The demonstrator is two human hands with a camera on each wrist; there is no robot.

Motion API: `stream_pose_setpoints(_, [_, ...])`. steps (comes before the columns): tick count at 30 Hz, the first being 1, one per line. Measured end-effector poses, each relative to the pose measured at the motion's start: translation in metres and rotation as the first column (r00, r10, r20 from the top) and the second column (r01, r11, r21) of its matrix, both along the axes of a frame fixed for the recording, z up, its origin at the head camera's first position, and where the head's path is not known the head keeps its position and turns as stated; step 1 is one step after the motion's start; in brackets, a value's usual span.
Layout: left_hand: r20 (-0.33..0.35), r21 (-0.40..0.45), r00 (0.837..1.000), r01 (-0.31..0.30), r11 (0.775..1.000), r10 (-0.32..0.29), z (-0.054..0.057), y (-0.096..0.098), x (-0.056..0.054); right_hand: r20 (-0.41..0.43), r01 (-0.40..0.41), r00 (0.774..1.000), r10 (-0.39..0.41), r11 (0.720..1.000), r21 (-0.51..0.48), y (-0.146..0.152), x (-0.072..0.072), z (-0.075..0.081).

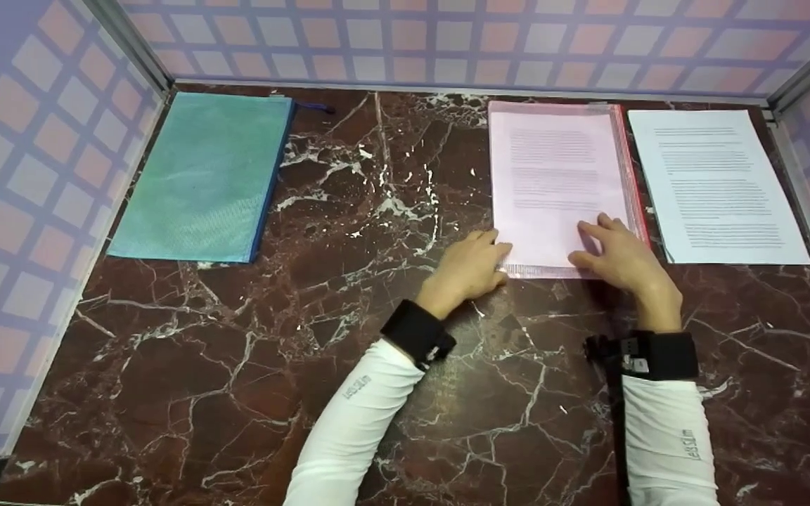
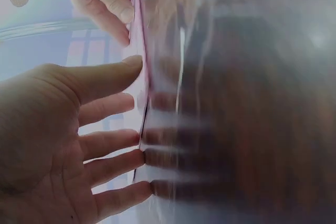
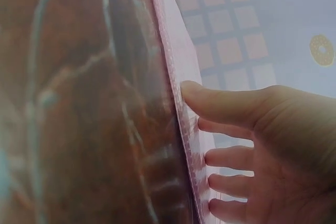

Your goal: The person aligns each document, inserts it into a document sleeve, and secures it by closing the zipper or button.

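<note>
A pink translucent zip folder lies flat on the table, with printed text showing through its cover and a red strip down its right side. My left hand is at the folder's lower left corner, fingertips right at its edge. In the left wrist view, that hand has its fingers straight and spread. Over the folder's lower right part, my right hand rests with fingers extended. The right wrist view shows its thumb and straight fingertips touching the pink folder near the edge.
White printed sheets lie just right of the folder. A teal mesh folder with a blue edge and dark zip pull is at the far left. Checkered panels border the dark red marbled table at the back and sides.
</note>
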State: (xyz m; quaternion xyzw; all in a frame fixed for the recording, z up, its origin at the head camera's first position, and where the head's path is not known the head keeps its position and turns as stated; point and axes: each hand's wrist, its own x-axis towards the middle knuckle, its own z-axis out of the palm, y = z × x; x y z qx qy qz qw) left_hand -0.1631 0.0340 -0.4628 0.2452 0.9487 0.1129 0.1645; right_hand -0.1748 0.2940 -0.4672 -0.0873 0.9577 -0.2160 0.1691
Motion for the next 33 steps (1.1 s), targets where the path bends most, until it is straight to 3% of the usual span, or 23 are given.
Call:
stream_pose_setpoints(7, [0.036, 0.135, 0.990, -0.140, 0.981, 0.136, 0.003, -0.060, 0.004, -0.156, 0.005, 0.988, -0.016, 0.998, -0.069, -0.021, 0.003, 0.005])
stream_pose_setpoints(13, [-0.041, 0.151, 0.966, -0.247, 0.957, 0.255, 0.010, -0.115, 0.008, -0.282, -0.012, 0.959, -0.033, 0.988, -0.156, -0.040, 0.005, 0.006])
stream_pose_setpoints(17, [-0.098, 0.169, 0.948, -0.284, 0.944, 0.303, 0.015, -0.147, 0.011, -0.344, -0.038, 0.938, -0.028, 0.982, -0.183, -0.049, 0.006, 0.006])
stream_pose_setpoints(22, [-0.104, 0.179, 0.922, -0.351, 0.919, 0.373, 0.017, -0.185, 0.012, -0.373, -0.081, 0.928, 0.007, 0.980, -0.184, -0.053, 0.009, 0.008])
stream_pose_setpoints(29, [-0.082, 0.220, 0.863, -0.472, 0.854, 0.498, 0.011, -0.243, 0.005, -0.362, -0.110, 0.931, 0.046, 0.981, -0.157, -0.060, 0.010, 0.009])
stream_pose_setpoints(33, [-0.019, 0.162, 0.836, -0.539, 0.826, 0.549, 0.012, -0.272, 0.003, -0.336, -0.111, 0.940, 0.055, 0.983, -0.149, -0.062, 0.010, 0.008])
